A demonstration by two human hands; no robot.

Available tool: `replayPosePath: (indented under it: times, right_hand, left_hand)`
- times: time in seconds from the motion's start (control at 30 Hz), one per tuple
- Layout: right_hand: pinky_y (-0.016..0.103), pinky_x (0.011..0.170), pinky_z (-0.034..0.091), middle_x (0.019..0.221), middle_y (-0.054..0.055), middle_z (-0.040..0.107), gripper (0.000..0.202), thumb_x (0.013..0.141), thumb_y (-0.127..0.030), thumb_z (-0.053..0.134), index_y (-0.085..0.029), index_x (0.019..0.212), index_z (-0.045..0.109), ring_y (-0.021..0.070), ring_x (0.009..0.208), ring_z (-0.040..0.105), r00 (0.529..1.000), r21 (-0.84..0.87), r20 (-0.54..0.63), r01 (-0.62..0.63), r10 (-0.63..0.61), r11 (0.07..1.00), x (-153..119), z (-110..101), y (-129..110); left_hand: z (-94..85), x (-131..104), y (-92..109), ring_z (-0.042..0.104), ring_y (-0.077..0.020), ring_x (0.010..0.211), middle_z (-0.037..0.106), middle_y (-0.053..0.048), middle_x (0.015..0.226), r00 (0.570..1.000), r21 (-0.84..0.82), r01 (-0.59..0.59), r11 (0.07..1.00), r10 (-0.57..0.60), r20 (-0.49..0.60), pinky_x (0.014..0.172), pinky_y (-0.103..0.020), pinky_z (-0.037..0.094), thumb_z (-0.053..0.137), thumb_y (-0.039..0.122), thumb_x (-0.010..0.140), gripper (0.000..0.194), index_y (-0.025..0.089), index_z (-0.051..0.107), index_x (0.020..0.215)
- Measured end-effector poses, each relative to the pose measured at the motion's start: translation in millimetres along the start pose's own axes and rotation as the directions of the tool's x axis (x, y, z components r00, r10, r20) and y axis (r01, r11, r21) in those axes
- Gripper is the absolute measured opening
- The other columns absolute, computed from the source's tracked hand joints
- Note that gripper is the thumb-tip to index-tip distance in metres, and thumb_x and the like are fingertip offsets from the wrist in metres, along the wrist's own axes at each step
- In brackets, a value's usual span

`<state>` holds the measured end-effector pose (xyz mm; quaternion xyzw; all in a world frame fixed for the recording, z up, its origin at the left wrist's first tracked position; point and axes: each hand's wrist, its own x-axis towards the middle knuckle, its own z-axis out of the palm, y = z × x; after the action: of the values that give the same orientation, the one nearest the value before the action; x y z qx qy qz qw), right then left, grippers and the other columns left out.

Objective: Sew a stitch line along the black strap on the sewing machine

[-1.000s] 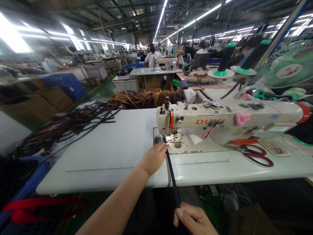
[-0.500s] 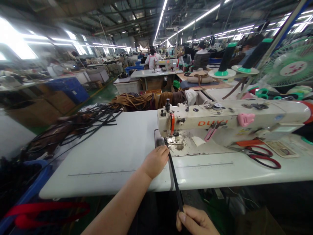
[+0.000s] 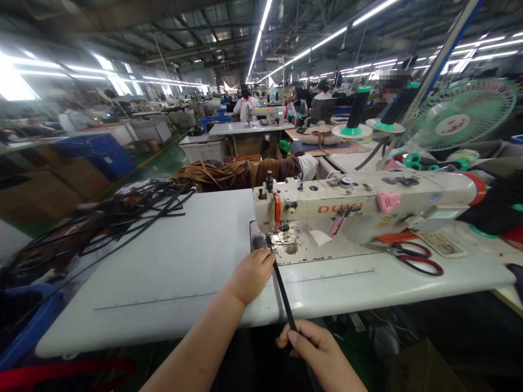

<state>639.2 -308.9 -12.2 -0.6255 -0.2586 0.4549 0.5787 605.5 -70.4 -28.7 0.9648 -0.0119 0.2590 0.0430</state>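
In the head view, a black strap (image 3: 283, 288) runs from the needle end of a white sewing machine (image 3: 368, 190) toward the person, over the front edge of a white table (image 3: 175, 261). The left hand (image 3: 252, 276) rests at the machine end of the strap, fingers close together and bent over it just in front of the needle area; whether the thumb grips from the other side cannot be told. The right hand (image 3: 312, 345) pinches the strap between thumb and fingers, lower down and just in front of the table edge. Between the hands the strap looks straight.

On the machine bed lies a white scrap (image 3: 321, 238), with pink snips (image 3: 338, 224) beside it against the machine. Scissors (image 3: 400, 250) with red and black handles lie to the right, near an orange piece (image 3: 397, 237). Ruler marks (image 3: 155, 301) run along the table to the left of the hands. At the table's far left corner, a heap of black straps (image 3: 157, 211) spills over the edge; a blue basket (image 3: 28, 335) stands below. Behind the machine are black thread cones (image 3: 358, 109) and a green fan (image 3: 453, 124).
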Motion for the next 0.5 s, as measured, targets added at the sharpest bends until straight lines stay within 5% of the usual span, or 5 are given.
replayPosePath:
  times: [0.2,0.5]
  right_hand:
    - [0.028,0.064,0.038,0.067,0.005,0.072,0.058,0.087,-0.075,0.066,-0.017,0.085,0.073,0.0156,0.061,0.052,0.994,0.106,-0.072,-0.071,0.078,0.992,0.1,7.4,-6.3]
    - [0.029,0.065,0.036,0.067,0.004,0.072,0.062,0.083,-0.079,0.068,-0.017,0.08,0.075,0.017,0.065,0.054,0.992,0.05,-0.075,-0.101,0.104,0.994,-8.7,5.9,-1.4]
  left_hand:
    - [3.0,-1.9,-1.0,0.069,-0.0242,0.107,0.07,-0.014,0.113,0.999,0.016,-0.023,1.0,0.023,-0.03,0.1,-0.04,0.06,0.052,0.014,0.099,0.015,0.016,0.065,0.107]
    - [2.3,-3.2,-3.2,0.07,-0.0244,0.109,0.069,-0.013,0.116,1.0,0.014,-0.002,1.0,0.002,0.006,0.1,-0.041,0.06,0.051,0.016,0.101,0.016,0.017,0.064,0.109]
